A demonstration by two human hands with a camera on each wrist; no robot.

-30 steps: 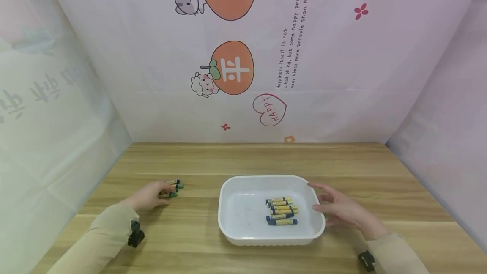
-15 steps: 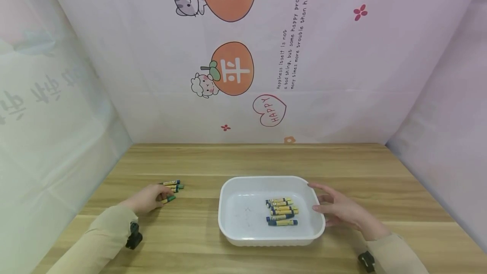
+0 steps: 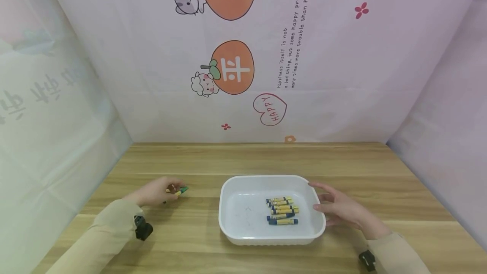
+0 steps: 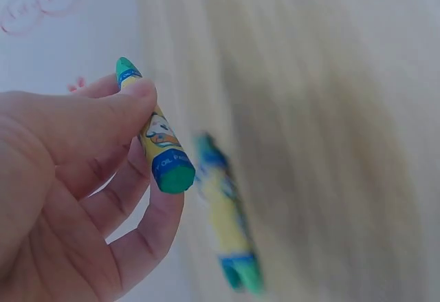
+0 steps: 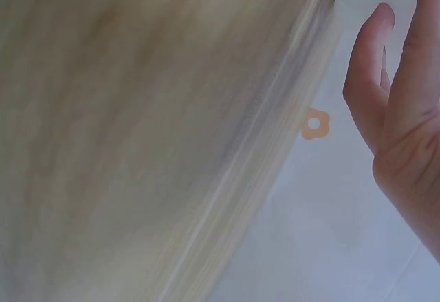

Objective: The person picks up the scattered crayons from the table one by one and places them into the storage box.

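Green oil pastel [image 4: 159, 131] pinched in left hand [image 3: 157, 191], long axis slanting rightward, away; white tray [image 3: 243, 204] well to that hand's right, right hand's [image 3: 344, 210] relaxed fingers touching it.

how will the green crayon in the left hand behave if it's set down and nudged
The green crayon would probably roll, as its barrel looks roughly cylindrical. It seems stiff, showing no bend in the grip of the left hand. Its slim, short body suggests little weight.
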